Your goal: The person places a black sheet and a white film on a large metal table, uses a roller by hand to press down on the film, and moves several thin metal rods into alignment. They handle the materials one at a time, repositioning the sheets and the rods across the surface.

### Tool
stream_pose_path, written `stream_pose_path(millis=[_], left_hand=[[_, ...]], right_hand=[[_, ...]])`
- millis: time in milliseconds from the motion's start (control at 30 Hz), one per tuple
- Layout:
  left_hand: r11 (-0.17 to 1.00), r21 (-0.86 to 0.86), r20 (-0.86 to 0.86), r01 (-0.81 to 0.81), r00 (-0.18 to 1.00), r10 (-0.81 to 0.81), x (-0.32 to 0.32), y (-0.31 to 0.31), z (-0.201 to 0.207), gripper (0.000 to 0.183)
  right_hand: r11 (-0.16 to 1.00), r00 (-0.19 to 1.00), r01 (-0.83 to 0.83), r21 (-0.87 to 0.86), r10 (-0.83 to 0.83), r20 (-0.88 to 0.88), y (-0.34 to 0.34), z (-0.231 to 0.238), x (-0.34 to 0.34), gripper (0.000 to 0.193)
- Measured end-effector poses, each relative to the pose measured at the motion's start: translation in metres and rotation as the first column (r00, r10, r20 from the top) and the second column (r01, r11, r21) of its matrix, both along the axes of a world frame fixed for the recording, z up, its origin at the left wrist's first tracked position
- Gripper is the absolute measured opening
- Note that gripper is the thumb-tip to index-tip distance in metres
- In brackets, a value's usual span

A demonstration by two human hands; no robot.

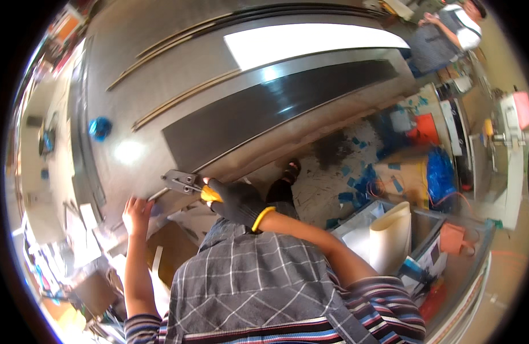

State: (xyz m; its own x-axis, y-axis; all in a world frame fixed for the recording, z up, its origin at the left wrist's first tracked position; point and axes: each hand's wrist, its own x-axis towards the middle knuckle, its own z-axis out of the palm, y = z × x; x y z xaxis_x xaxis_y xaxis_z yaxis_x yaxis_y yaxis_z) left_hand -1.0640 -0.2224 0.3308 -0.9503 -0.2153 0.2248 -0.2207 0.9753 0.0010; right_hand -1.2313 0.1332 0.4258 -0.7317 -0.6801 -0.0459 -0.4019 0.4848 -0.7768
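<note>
My right hand, in a black glove with a yellow cuff, is closed round the yellow handle of a cutter. The cutter's dark, bolted metal head lies across a long thin rod at the near edge of the metal table. To the left of the head, my bare left hand pinches a short end that lines up with the rod. The cutter's jaws are too small to make out. Beyond the rod lies a long dark sheet on the table.
Thin tan strips and a white sheet lie farther back on the metal table. A blue ball-like bundle sits at left. Blue scraps litter the floor at right, near a bin holding a cream roll. Another person is at the far right.
</note>
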Motion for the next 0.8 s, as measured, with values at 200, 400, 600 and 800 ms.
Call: stream_pose_path(millis=[200,400,600,800], left_hand=[[0.99,0.1,0.131,-0.101,0.988,0.088,0.006,0.031,0.035,0.017],[0.986,-0.076,0.354,-0.148,0.92,0.165,-0.042,0.086,0.118,0.018],[0.961,-0.135,0.582,-0.243,0.765,0.275,-0.025,0.062,0.104,0.016],[0.985,-0.087,0.526,-0.151,0.832,0.174,-0.045,0.077,0.122,0.018]], right_hand=[[0.833,0.832,0.538,-0.129,-0.55,-0.077,0.186,-0.047,-0.098,0.052],[0.519,0.516,0.839,-0.164,-0.854,-0.065,0.403,-0.047,-0.311,0.044],[0.293,0.262,0.956,0.017,-0.877,0.404,0.507,-0.03,-0.44,0.042],[0.817,0.802,0.564,-0.121,-0.577,-0.156,0.393,-0.041,-0.301,0.046]])
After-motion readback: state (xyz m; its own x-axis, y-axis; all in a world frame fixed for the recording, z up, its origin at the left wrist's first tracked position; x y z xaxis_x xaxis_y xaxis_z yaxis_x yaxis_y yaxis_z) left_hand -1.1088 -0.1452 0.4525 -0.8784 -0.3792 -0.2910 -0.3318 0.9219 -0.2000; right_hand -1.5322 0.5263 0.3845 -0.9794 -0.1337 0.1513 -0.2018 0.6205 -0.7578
